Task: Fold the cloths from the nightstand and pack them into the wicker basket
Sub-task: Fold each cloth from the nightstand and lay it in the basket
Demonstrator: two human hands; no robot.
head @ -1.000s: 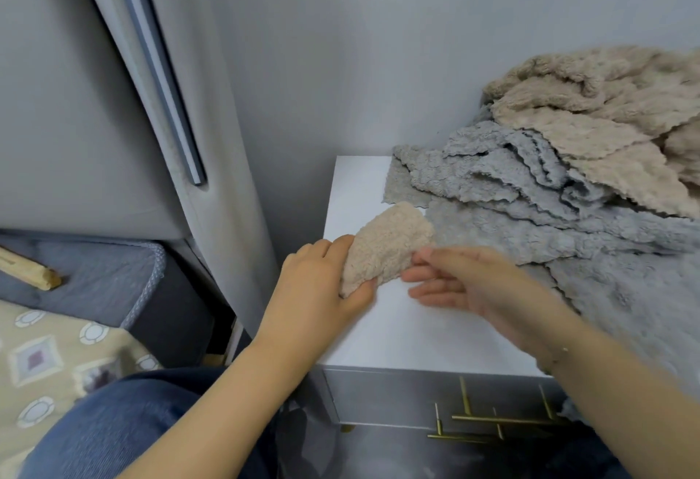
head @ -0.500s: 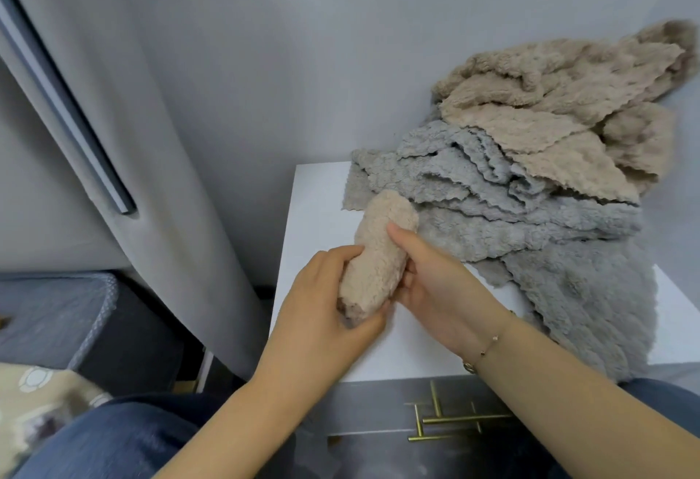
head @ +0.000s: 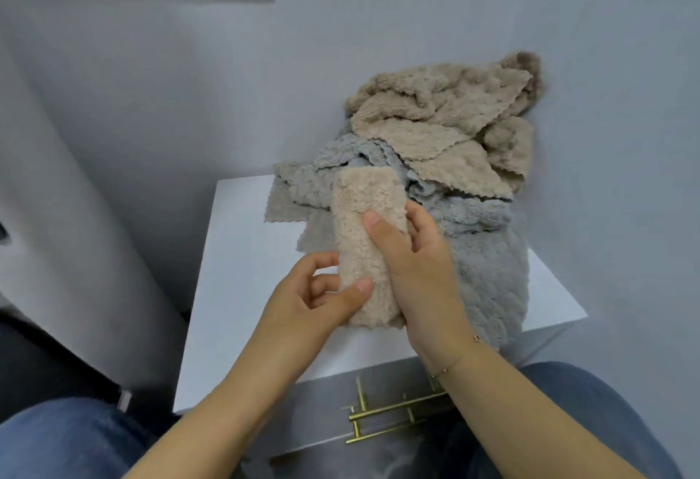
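Nightstand (head: 242, 289) top white (grey wall behind), both hands gripping folded beige cloth (head: 363, 236)

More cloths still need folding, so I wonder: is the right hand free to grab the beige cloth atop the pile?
Probably not yet: the right hand grips the folded beige cloth together with the left hand. The beige cloth atop the pile lies uncovered behind.

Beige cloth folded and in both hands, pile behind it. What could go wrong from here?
1. The folded cloth is thick and springy; the left hand holds only its lower end and the right hand one side, so the fold may open when one grip lets go.
2. The grey cloth hangs over the nightstand edge; a brush from the right arm might drag it off.
3. No basket is in view, so the carry goes to a place unseen.
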